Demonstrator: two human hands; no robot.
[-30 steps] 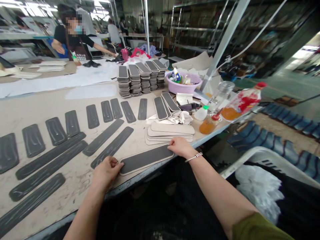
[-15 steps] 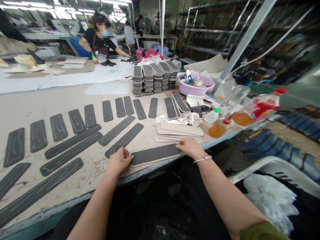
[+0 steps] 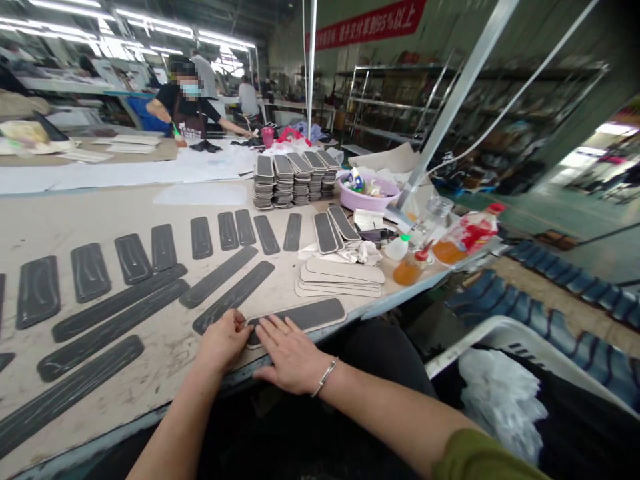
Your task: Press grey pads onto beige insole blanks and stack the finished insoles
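A long dark grey strip with rounded ends [image 3: 315, 315] lies on a slightly larger pale backing piece at the table's front edge. My left hand [image 3: 223, 341] pinches the left end of the strip, its fingertips closed there. Flat across the strip's left part rests my right hand [image 3: 290, 355], fingers stretched out and thumb apart; it wears a bracelet. The strip's left portion is partly hidden under those fingers. Just behind it sits a small stack of pale rounded pieces [image 3: 343, 272].
Several shiny dark strips [image 3: 97, 325] are spread across the table [image 3: 120, 207]. Behind stand stacks of edged pieces [image 3: 293, 183] and a lilac basin [image 3: 367, 199]. Bottles with amber liquid [image 3: 407, 272] are at the right, near a metal post [image 3: 450, 100]. A co-worker [image 3: 190, 113] stands across the table.
My right hand has left the strip's right end and moved left to lie flat near my left hand. The left hand stays at the left end. The view has shifted slightly.
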